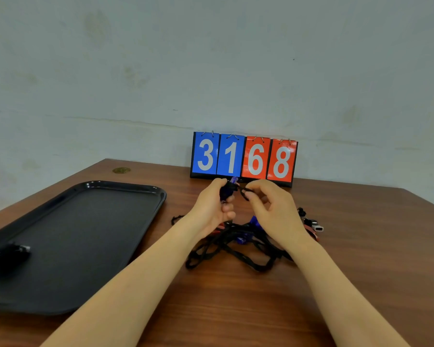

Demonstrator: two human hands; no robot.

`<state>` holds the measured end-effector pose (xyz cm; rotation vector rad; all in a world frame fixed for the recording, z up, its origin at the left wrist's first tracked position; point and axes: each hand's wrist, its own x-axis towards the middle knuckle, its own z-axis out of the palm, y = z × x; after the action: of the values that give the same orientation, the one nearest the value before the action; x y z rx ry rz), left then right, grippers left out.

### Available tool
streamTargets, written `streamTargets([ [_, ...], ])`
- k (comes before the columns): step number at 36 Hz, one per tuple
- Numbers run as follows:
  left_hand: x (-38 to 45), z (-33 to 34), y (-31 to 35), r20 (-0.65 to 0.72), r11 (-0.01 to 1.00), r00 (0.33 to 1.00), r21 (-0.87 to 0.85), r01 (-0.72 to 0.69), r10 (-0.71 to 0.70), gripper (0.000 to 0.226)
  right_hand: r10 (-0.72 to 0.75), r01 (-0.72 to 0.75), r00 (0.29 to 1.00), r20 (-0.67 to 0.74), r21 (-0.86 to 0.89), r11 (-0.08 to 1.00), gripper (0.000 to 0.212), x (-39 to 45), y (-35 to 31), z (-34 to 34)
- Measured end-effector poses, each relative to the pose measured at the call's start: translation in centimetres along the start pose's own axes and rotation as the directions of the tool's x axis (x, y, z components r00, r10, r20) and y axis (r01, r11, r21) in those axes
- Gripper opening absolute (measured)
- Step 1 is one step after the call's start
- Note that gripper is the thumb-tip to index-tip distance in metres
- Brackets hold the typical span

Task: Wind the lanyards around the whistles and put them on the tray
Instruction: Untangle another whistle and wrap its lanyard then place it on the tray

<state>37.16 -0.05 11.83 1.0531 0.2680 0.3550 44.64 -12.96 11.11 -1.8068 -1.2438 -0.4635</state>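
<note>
My left hand grips a purple whistle mostly covered by black lanyard turns, held above the table's middle. My right hand pinches the free end of that black lanyard just right of the whistle. Below my hands lies a tangled pile of black lanyards with blue whistles in it, and a white whistle at its right edge. A black tray lies on the left; one wound whistle rests at its near left end.
A flip scoreboard reading 3168 stands at the table's back edge against the wall. The brown wooden table stretches in front of me. A small round brass fitting is set into the table's far left.
</note>
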Motion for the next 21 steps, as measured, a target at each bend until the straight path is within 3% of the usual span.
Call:
streamTargets([
  [8,0.9,-1.4,0.8,-0.091,0.967,0.994,-0.243,-0.076,0.056,0.03,-0.188,0.199,0.979,0.078,-0.177,0.964,0.016,-0.4,-0.4,-0.1],
  [9,1.0,-1.5,0.7,-0.089,0.978,0.994,-0.19,-0.083,0.067,0.028,-0.202,0.218,0.974,0.1,-0.189,0.957,0.016,-0.4,-0.4,0.0],
  [12,1.0,-1.7,0.2,-0.036,0.963,0.985,0.218,-0.16,0.171,0.021,-0.18,0.191,0.98,0.08,-0.173,0.966,0.015,-0.4,-0.5,0.1],
  [15,0.9,-1.6,-0.2,0.052,0.89,0.974,0.396,-0.224,0.222,0.022,-0.107,0.104,0.994,-0.021,-0.1,0.99,0.013,-0.2,-0.4,-0.1],
  [17,0.7,-1.5,-0.2,0.118,0.796,0.96,0.539,-0.276,0.253,0.021,-0.04,0.037,0.998,-0.055,-0.047,0.998,0.012,-0.1,-0.3,-0.3],
  [21,-0.1,-1.0,-0.5,0.255,0.507,0.929,0.782,-0.362,0.27,0.023,0.065,-0.065,0.996,-0.06,0.002,0.998,0.012,0.1,-0.1,-0.3],
])
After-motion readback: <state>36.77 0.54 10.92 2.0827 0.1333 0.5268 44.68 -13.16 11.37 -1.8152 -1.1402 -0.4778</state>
